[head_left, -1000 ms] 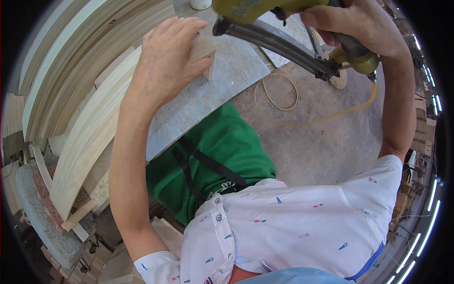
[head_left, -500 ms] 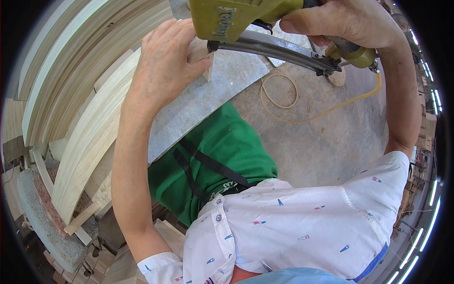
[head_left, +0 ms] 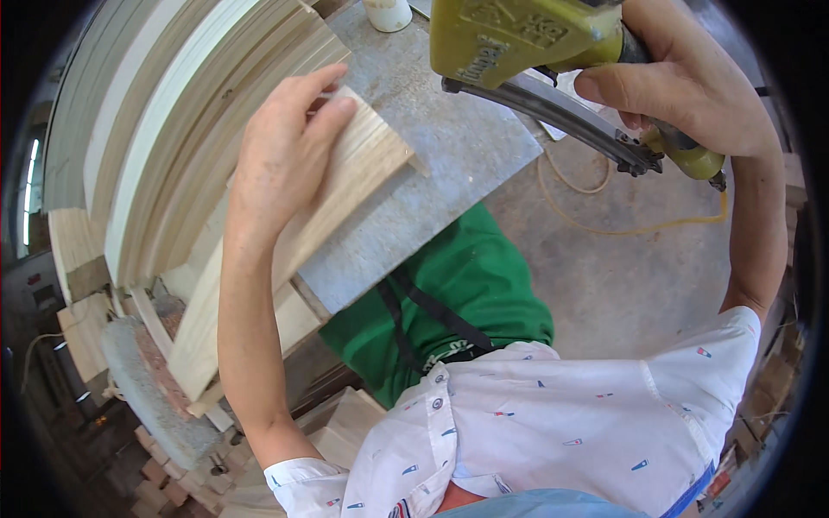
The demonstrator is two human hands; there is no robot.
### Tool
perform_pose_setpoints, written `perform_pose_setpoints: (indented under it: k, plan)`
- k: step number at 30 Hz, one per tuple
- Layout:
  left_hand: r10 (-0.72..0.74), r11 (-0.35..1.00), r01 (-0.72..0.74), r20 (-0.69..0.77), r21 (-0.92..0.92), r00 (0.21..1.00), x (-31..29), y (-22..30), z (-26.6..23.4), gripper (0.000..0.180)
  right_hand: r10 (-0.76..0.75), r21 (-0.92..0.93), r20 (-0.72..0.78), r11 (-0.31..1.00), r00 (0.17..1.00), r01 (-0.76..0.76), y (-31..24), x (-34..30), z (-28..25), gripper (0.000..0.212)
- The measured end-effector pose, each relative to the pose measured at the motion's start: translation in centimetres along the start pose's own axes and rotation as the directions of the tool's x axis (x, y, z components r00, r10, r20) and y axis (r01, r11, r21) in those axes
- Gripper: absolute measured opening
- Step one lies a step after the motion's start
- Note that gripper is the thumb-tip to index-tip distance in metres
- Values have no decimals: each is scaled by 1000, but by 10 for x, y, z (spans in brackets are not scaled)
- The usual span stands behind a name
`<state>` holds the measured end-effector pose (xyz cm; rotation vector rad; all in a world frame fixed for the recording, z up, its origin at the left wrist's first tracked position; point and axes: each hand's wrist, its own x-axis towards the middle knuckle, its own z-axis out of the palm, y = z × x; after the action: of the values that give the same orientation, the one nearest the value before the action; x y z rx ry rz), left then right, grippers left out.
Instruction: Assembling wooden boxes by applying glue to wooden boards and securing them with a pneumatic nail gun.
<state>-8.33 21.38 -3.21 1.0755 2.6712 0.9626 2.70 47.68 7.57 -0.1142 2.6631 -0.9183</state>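
My left hand (head_left: 281,151) is closed over a long pale wooden board (head_left: 367,142), near its end. The thumb and curled fingers meet on the board's upper side, and the fingertips are partly hidden. A small wooden sliver (head_left: 420,164) shows beside the board's end. In my right hand (head_left: 691,95) is a yellow-green air nail gun (head_left: 518,43), with the fingers wrapped round its handle. Its dark magazine (head_left: 561,121) slants down to the right. The gun is held up over the metal-topped table (head_left: 466,147), apart from the board.
Curved wooden boards (head_left: 164,147) stand stacked on the left, above a grey stone-like block (head_left: 151,388). A thin yellow air hose (head_left: 639,229) trails from the gun to the concrete floor (head_left: 604,285). At the table's far side stands a white container (head_left: 387,13). My green trousers (head_left: 466,285) are against the table edge.
The whole view has shifted. My left hand has slid left along the board, uncovering more of its end. The nail gun has drawn away to the right from the left hand.
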Motion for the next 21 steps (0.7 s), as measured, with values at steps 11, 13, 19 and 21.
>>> perform_pose_setpoints:
  k: [11,13,19,21]
  plan:
    - [-419,741,534,340,-407,842,30,-14,-13,26,-79,274,-138,955,987,114,76,27,25,25]
    - [-375,749,507,358,-427,855,32,-18,-15,26,-85,295,-150,947,985,127,79,29,26,25]
    - [-255,812,470,513,-347,820,46,-24,-27,29,-93,308,-166,941,982,141,79,30,26,25]
    - [-229,834,454,552,-314,802,55,-24,-30,29,-86,313,-172,940,981,138,78,29,27,25]
